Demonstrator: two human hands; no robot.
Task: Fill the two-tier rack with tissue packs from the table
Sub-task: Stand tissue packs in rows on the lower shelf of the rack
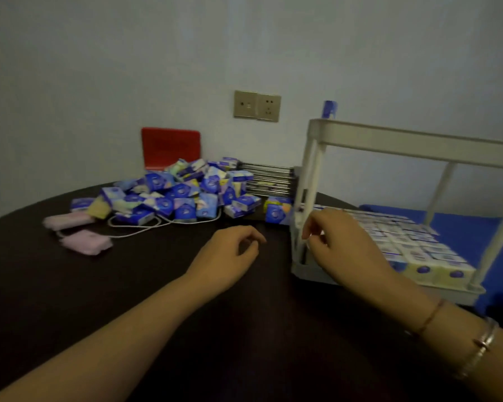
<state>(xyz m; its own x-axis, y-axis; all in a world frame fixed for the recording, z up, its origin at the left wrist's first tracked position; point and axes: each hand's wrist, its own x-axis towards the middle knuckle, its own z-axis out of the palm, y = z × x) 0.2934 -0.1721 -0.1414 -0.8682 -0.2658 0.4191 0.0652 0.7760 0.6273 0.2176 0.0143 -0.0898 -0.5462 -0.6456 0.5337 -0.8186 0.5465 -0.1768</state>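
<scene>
Tissue packs [183,195] lie heaped on the dark table [128,285], well beyond the loosely curled, empty fingers of the left hand [230,256]. More packs fill the lower tier of the white rack [413,140] in tight rows, just past the right hand [340,239], whose fingertips curl at the rack's near corner post; whether they pinch anything I cannot tell. One pack stands on the top tier.

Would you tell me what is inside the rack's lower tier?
The lower tier holds tightly packed rows of tissue packs. The right hand covers its front-left corner, so that part cannot be seen.
</scene>
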